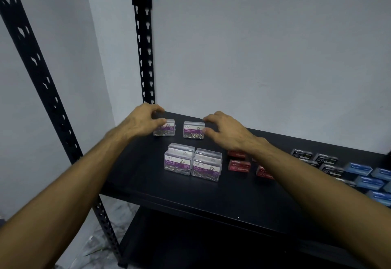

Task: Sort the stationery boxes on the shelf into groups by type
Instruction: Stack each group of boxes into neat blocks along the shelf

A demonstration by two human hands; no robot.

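Two clear paper clip boxes with purple labels stand side by side at the back left of the black shelf (pixel 148 186). My left hand (pixel 141 121) curls over the left paper clip box (pixel 168 130), thumb on its front top edge and fingers behind it. My right hand (pixel 226 132) pinches the right end of the other paper clip box (pixel 192 130) between thumb and forefinger. In front of them sit several more paper clip boxes (pixel 179 159) in two close rows. Red staples boxes (pixel 239 166) lie to the right, partly hidden under my right forearm.
Black staples boxes (pixel 326 159) and blue boxes (pixel 358 169) fill the shelf's right end. A perforated black upright (pixel 144 35) stands at the back left corner, another upright (pixel 36 61) at the front left. A white wall is right behind the shelf.
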